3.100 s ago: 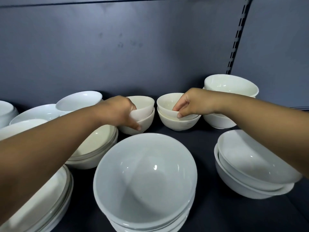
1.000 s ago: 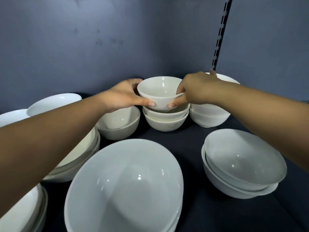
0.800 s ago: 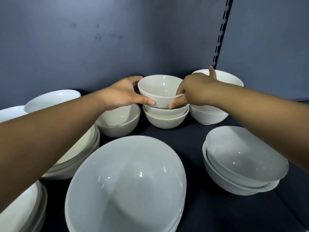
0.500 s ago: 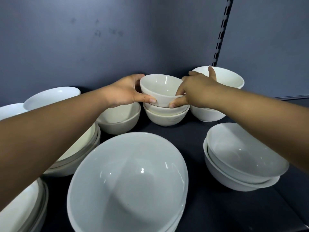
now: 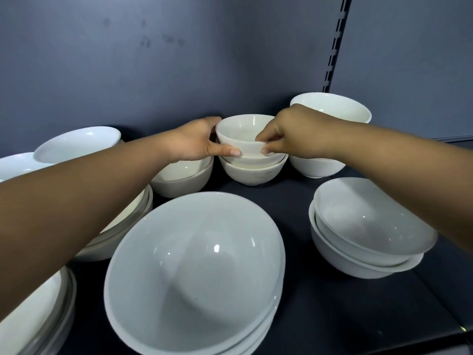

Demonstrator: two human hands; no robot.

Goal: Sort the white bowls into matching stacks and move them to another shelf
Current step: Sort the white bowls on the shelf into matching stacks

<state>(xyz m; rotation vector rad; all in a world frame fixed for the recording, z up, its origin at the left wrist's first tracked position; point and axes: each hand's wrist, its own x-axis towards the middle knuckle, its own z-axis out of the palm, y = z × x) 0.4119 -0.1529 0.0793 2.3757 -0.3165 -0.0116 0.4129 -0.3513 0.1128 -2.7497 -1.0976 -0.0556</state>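
A small white bowl sits on top of a stack of small bowls near the back wall. My left hand grips its left side, thumb on the front. My right hand pinches its right rim with thumb and fingers. A single small bowl stands just left of that stack, partly under my left wrist. The held bowl rests in or just above the bowl beneath it; I cannot tell if they touch.
A stack of large bowls fills the front centre. Medium bowls are stacked front right, deeper bowls back right. Wide shallow bowls and plates crowd the left. Dark shelf surface, blue back wall.
Both hands have brought the top small bowl down from above the stack until it is nested on it. My right index finger, raised before, has folded down.
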